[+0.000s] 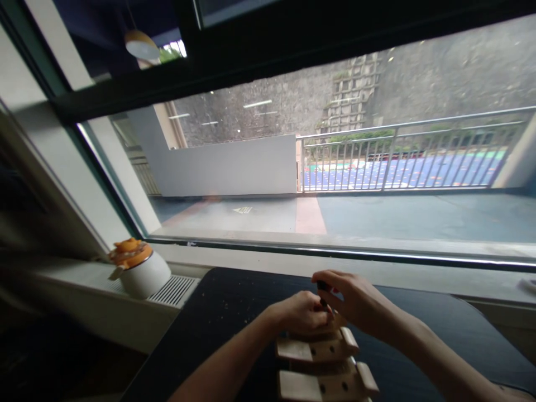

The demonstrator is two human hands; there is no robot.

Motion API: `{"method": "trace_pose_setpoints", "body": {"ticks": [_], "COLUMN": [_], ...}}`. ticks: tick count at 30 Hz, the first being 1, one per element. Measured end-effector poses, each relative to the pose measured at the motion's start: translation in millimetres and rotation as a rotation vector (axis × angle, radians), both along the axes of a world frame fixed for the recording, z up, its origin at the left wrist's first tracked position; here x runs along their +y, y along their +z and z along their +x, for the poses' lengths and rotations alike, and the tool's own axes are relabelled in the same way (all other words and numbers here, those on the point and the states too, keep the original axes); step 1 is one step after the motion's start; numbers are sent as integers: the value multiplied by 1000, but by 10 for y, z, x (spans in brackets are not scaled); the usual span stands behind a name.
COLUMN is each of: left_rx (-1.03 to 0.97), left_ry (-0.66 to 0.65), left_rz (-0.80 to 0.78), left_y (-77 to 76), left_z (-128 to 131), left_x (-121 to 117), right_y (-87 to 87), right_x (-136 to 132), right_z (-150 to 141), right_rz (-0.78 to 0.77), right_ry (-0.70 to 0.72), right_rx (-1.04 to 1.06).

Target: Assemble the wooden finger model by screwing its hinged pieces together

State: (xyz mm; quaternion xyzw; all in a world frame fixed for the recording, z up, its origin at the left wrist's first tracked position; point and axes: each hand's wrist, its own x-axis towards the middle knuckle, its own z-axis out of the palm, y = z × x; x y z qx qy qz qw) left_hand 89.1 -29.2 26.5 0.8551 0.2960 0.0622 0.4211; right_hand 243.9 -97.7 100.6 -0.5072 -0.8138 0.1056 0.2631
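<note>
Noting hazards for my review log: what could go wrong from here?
The dark tool in the right hand might slip and jab the left hand, whose fingers sit close to its lower end. The wooden piece could also shift, as no clamp shows in view.

We were indoors, in a workspace set up at a wide window, though we couldn't tell whether the building was a school, a home or something else. A dark table (243, 290) bearing wooden pieces (295, 350) stood by the pale sill (259, 259); a white pot (146, 277) sat near a slatted vent (173, 290). Outside we saw a walkway (377, 218) (a triangular marking (243, 210) on its floor), a metal railing (395, 159) and blue patterned ground (444, 169) beyond.
</note>
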Motion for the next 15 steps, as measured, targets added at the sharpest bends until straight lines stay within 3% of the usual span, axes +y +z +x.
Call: {"method": "trace_pose_setpoints", "body": {"ticks": [3, 8, 15], "left_rx": [2, -3, -22], "left_ry": [10, 44, 66], "left_rz": [1, -6, -6], "left_y": [-2, -56, -67], "left_z": [9, 15, 0], "left_x": [-9, -53, -83], "right_y": [129, 174, 335], "right_x": [-12, -9, -42], "right_z": [18, -3, 20], "right_rz": [-36, -7, -3], "right_ry": [-14, -81, 33], "right_rx": [-100, -199, -278]}}
